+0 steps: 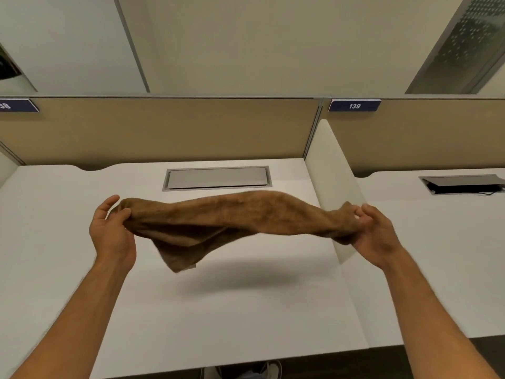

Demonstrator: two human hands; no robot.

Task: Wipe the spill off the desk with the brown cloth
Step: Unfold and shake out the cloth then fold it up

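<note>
At the near edge of the white desk [232, 310], just past its front lip, the toes of your pale shoes [269, 370] showed on the dark floor. Your two bare forearms reached forward over the desktop from the bottom corners of the view.

Your left hand [112, 228] was turned palm inward, its thumb and curled fingers pinching the bunched left end of the brown cloth [232, 217], while the index finger stood up loosely above the fabric. Your right hand [371, 231] gripped the gathered right end, fingers curled round the wad with the thumb on top. Both hands held cloth and nothing else.

The brown cloth hung in the air between your hands, stretched into a twisted, rope-like band, clear of the desk. A loose corner drooped from the left half toward you, and a soft shadow [240, 277] lay on the desktop beneath it. You could not make out any spill on the white surface from this view.

Beyond the cloth, a closed grey cable flap [217, 178] sat flush in the desk near its back edge. A white side divider [336, 187] stood to the right of it, parting your desk from the neighbouring desk [437, 242], whose own cable hatch [461, 184] was propped open with a dark lead showing.

Farther back, a tan partition panel [164, 129] ran across behind both desks, carrying a blue number plate reading 139 [354, 105] on the right and a cut-off plate [17, 105] at the far left. A pale wall [246, 45] rose behind it.
</note>
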